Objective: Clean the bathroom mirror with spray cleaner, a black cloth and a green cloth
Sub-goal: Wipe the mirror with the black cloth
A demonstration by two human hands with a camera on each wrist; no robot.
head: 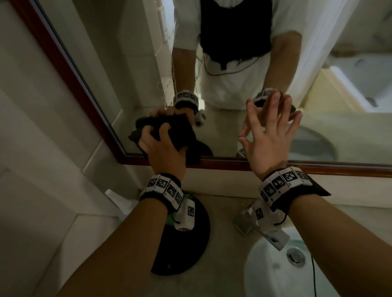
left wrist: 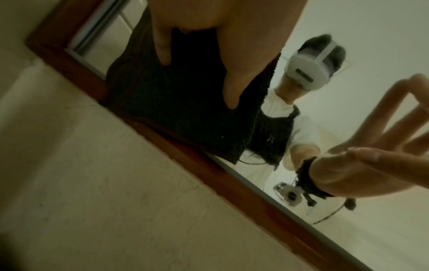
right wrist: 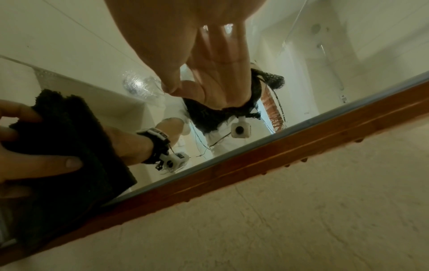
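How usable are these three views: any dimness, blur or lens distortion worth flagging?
Head view: dim, and the mirror frame bows from wide-angle distortion, yet the left hand on the black cloth reads clearly. Left wrist view: murky; the right hand is soft and oversized. Right wrist view: brightest, with small glints on the glass.

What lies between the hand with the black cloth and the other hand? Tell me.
In the head view, only bare mirror glass showing the person's reflection separates the left hand, gripping the black cloth, from the spread right hand.
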